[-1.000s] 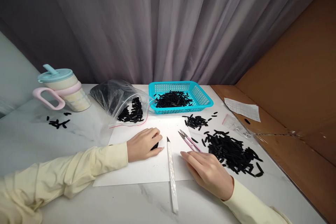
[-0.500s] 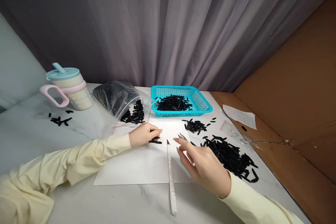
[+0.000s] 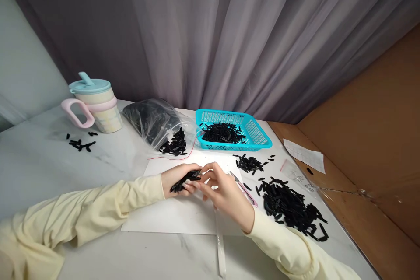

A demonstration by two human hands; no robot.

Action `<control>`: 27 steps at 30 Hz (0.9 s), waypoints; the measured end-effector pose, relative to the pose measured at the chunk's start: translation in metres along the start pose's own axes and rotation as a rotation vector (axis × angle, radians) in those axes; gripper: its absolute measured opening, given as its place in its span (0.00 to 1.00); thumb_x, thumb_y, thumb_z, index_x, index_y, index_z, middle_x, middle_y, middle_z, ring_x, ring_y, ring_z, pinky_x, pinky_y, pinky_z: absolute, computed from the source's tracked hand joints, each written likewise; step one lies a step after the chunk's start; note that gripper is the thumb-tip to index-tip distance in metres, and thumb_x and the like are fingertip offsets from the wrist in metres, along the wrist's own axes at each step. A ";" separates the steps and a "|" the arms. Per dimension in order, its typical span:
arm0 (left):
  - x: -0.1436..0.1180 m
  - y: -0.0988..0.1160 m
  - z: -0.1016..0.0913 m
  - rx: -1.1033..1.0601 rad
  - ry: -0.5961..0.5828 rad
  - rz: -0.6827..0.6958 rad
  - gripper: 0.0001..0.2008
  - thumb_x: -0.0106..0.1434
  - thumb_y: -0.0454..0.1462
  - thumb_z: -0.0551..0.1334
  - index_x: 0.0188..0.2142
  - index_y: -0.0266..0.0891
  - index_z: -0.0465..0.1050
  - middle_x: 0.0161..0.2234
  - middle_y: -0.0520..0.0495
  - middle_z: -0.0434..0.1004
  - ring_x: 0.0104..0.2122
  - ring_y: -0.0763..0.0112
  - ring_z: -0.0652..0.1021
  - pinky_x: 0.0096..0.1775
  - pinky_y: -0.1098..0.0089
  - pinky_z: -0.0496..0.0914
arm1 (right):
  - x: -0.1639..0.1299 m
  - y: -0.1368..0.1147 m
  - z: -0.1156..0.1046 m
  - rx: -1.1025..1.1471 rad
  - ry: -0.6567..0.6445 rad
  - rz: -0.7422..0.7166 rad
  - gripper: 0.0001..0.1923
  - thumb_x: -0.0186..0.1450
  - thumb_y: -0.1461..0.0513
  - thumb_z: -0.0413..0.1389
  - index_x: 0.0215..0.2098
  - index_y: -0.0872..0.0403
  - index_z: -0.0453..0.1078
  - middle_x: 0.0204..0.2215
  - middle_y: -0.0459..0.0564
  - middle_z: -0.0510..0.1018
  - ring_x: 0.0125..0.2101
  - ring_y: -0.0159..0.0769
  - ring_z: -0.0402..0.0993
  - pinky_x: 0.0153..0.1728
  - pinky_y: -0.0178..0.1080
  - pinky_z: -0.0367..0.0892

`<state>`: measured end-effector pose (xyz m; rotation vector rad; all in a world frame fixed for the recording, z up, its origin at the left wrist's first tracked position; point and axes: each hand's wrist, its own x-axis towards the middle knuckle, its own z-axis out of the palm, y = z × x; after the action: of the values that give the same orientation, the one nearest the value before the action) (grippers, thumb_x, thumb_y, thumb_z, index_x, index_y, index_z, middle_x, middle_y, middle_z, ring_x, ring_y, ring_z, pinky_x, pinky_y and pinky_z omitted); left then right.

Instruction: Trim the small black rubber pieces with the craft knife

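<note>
Cup [image 3: 109, 119] w/ pink hndl [image 3: 66, 108] on L, gray curtain [image 3: 210, 30] behind, brn cardboard [image 3: 370, 118] R.

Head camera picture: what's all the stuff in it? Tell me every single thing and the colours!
Table: one, white, lower picture
Curtain: at least one, greyish purple, back
Wall: one, pale, left
Cardboard: one, brown, right
Cup: one, cream with blue lid and pink handle, table's left
Basket: one, blue, table's back
Plastic bag: one, clear, left of basket
Red thread: one, red, near bag's mouth
Black pieces: too many to count, black, in basket, bag, left hand, and on table
Paper: one, white, table's middle
Scissors: one, pink handles, right of paper's middle
White stick: one, white, partly hidden, front
Small bag: one, clear, right edge
Paper slip: one, white, on cardboard
Left hand: one, cream sleeve, holding black pieces
Right hand: one, cream sleeve, at left hand
</note>
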<state>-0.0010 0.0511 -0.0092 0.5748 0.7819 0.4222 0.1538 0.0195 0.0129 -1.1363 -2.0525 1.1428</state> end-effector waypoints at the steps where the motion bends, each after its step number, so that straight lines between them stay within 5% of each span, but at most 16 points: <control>1: 0.000 -0.001 0.000 -0.039 -0.022 -0.018 0.13 0.55 0.42 0.57 0.22 0.36 0.60 0.14 0.57 0.55 0.11 0.85 0.52 0.13 0.81 0.43 | 0.001 0.000 -0.001 0.006 -0.010 0.007 0.07 0.63 0.63 0.50 0.37 0.52 0.54 0.27 0.43 0.73 0.19 0.28 0.70 0.18 0.29 0.62; 6: 0.002 -0.002 -0.004 -0.229 -0.085 0.036 0.11 0.54 0.39 0.57 0.21 0.36 0.58 0.14 0.59 0.52 0.10 0.86 0.52 0.13 0.81 0.44 | 0.004 -0.002 -0.016 -0.181 -0.023 -0.106 0.05 0.64 0.65 0.49 0.38 0.52 0.57 0.28 0.45 0.74 0.22 0.28 0.70 0.22 0.31 0.64; 10: 0.002 -0.002 -0.010 -0.345 -0.121 0.134 0.10 0.58 0.36 0.53 0.22 0.35 0.61 0.13 0.59 0.50 0.10 0.85 0.52 0.12 0.80 0.43 | 0.004 -0.007 -0.030 -0.662 -0.172 -0.128 0.06 0.60 0.66 0.56 0.36 0.54 0.64 0.31 0.48 0.75 0.27 0.34 0.72 0.27 0.36 0.65; 13: 0.002 -0.001 -0.014 -0.399 -0.154 0.160 0.12 0.60 0.36 0.51 0.21 0.34 0.61 0.14 0.58 0.51 0.10 0.85 0.52 0.12 0.80 0.44 | 0.000 -0.007 -0.025 -0.986 -0.354 -0.188 0.07 0.57 0.69 0.57 0.34 0.56 0.67 0.34 0.52 0.75 0.33 0.41 0.72 0.27 0.37 0.65; 16: 0.001 -0.002 -0.015 -0.441 -0.180 0.173 0.15 0.61 0.37 0.52 0.18 0.35 0.59 0.13 0.58 0.50 0.10 0.85 0.52 0.12 0.80 0.44 | -0.003 -0.005 -0.012 -1.175 -0.390 -0.248 0.09 0.56 0.74 0.54 0.31 0.57 0.66 0.31 0.53 0.74 0.32 0.41 0.72 0.23 0.36 0.63; 23: 0.000 -0.004 -0.017 -0.499 -0.203 0.188 0.20 0.59 0.36 0.53 0.13 0.34 0.54 0.14 0.56 0.46 0.10 0.85 0.52 0.12 0.80 0.43 | 0.002 -0.001 -0.007 -1.199 -0.367 -0.266 0.11 0.57 0.76 0.50 0.31 0.57 0.65 0.29 0.52 0.73 0.27 0.38 0.71 0.18 0.35 0.57; 27: -0.003 -0.003 -0.015 -0.520 -0.199 0.205 0.21 0.58 0.36 0.52 0.10 0.34 0.52 0.15 0.55 0.46 0.11 0.85 0.53 0.12 0.80 0.42 | -0.003 -0.011 -0.011 -0.868 -0.364 -0.245 0.10 0.56 0.74 0.51 0.33 0.56 0.65 0.31 0.48 0.73 0.24 0.32 0.69 0.22 0.33 0.61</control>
<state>-0.0138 0.0524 -0.0184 0.2027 0.3976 0.7185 0.1589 0.0184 0.0275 -1.0151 -3.0105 0.3179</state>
